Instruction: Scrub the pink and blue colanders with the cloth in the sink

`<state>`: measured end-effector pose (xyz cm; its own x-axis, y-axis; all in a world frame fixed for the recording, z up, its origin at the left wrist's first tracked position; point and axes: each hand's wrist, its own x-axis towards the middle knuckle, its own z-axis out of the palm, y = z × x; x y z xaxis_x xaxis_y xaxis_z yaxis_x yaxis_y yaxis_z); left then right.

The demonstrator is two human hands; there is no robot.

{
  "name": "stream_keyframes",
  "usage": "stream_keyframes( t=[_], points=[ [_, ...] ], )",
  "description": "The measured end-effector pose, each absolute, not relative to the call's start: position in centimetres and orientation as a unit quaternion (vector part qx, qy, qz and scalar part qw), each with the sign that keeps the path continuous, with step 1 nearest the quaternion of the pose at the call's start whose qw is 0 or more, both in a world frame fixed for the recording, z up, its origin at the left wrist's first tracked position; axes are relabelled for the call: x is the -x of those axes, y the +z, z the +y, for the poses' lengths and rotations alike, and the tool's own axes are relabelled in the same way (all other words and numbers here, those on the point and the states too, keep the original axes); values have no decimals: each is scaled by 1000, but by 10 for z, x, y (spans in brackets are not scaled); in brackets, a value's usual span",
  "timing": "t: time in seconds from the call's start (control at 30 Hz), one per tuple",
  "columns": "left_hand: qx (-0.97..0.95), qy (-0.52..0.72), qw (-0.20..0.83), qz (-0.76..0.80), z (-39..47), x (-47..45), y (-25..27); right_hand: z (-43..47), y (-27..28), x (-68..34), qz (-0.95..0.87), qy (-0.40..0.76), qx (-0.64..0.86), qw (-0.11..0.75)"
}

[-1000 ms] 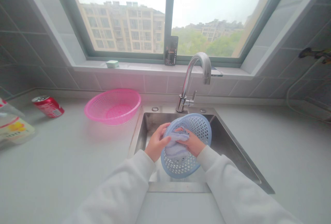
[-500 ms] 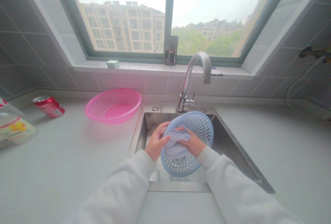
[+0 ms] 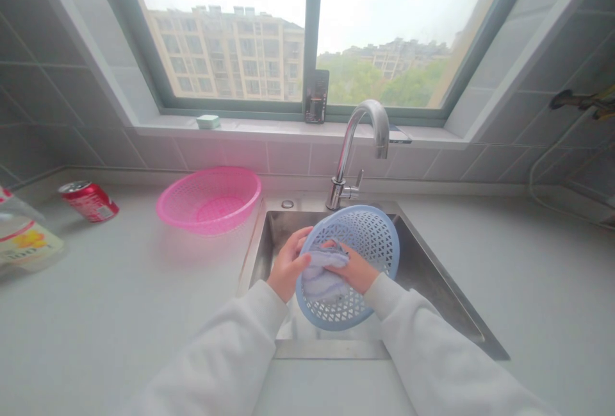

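L hand [image 3: 289, 265] holds blue basket [image 3: 375, 236] by rim, tilted over sink [image 3: 425, 268]. R hand [image 3: 353, 268], fingers curled, grips cloth [image 3: 324, 282] inside it; tips prob. in folds, hard to see. Faucet [image 3: 346, 147] at sink's back; pink basket [image 3: 211, 211] L of sink, red can [image 3: 91, 202] farther L.

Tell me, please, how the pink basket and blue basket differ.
The pink basket stands upright on the counter, while the blue basket is tilted over the sink. The pink basket is vivid, the blue basket pale. No hand touches the pink basket, but the left hand grips the blue basket and the right hand holds a cloth inside it. Both have perforated walls.
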<state>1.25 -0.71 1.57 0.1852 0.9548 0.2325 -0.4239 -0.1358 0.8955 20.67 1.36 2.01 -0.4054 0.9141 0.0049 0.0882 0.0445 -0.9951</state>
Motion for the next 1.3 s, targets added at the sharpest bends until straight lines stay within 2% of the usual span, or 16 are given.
stream_keyframes(
  t=[0.07, 0.13, 0.27, 0.33, 0.5, 0.57, 0.6, 0.77, 0.83, 0.93, 1.0, 1.07, 1.17, 1.3],
  points=[
    [-486, 574, 598, 277, -7, -12, 16, 14, 23, -208, -670, 535, 412, 310],
    [-488, 571, 599, 278, -7, -12, 16, 14, 26, -208, -682, 530, 415, 287],
    [-481, 589, 585, 281, -6, -14, 16, 12, 26, -205, -572, 594, 401, 399],
    [-470, 601, 580, 284, -6, -14, 15, 11, 26, -203, -554, 599, 398, 419],
    [-470, 584, 592, 296, -6, -13, 15, 13, 23, -206, -693, 508, 440, 262],
    [-476, 579, 590, 301, -7, -13, 15, 14, 23, -207, -698, 503, 443, 251],
    [-481, 578, 585, 303, -7, -14, 15, 13, 24, -207, -691, 504, 444, 266],
    [-499, 574, 564, 320, -8, -18, 14, 11, 31, -202, -576, 522, 434, 456],
    [-499, 577, 560, 324, -8, -19, 11, 11, 32, -200, -591, 513, 442, 438],
    [-503, 566, 572, 316, -6, -18, 7, 12, 27, -200, -660, 501, 449, 335],
    [-516, 551, 578, 310, -5, -17, 5, 12, 20, -200, -682, 500, 442, 299],
    [-535, 546, 566, 308, -5, -13, 6, 14, 13, -201, -662, 498, 460, 320],
    [-562, 564, 520, 308, -5, -7, 9, 17, 10, -204, -569, 521, 487, 410],
    [-594, 543, 478, 351, -6, -4, 13, 20, 17, -205, -482, 595, 428, 480]
  ],
)
